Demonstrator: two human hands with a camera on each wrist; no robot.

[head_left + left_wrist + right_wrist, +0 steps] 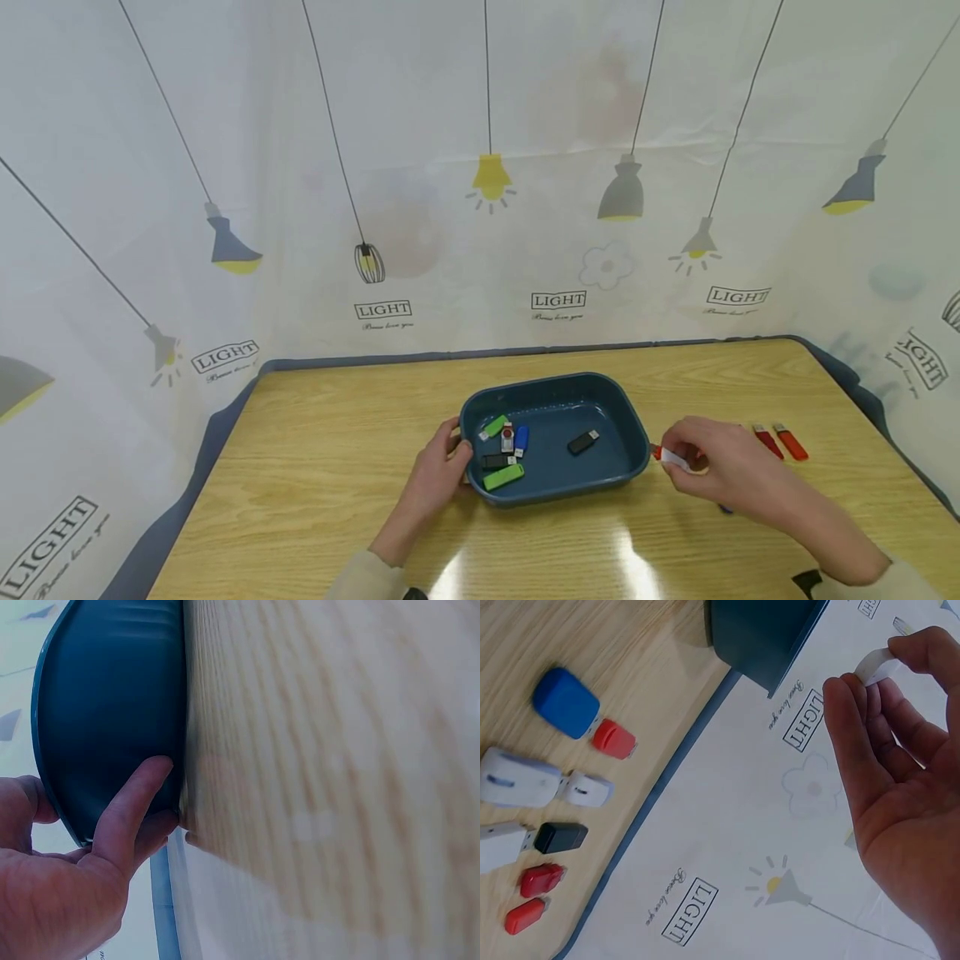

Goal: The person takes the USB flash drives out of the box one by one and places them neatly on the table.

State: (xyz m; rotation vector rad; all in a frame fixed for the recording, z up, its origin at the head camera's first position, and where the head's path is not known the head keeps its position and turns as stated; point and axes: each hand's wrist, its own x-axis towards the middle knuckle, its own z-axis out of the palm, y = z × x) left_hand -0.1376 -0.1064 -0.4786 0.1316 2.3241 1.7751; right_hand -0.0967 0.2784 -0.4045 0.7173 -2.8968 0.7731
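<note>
A dark blue plastic tray (555,492) stands on the wooden table, with several USB sticks inside. Two green ones, a red-and-silver one (507,437), a blue one (522,440) and a black one lie in its left part; another black USB stick (581,442) lies right of the middle. My left hand (438,468) grips the tray's left end, thumb at the rim, fingers against the outer wall in the left wrist view. Just outside the right end, my right hand (712,462) pinches a white USB stick (877,666) between thumb and fingers; red shows at its tip in the head view.
Right of the tray, partly hidden by my right hand in the head view, lie a big blue piece (564,701) joined to a red one (615,739), white pieces (517,778), a black one (561,837) and two red USB sticks (791,442). A printed curtain (450,325) surrounds the table.
</note>
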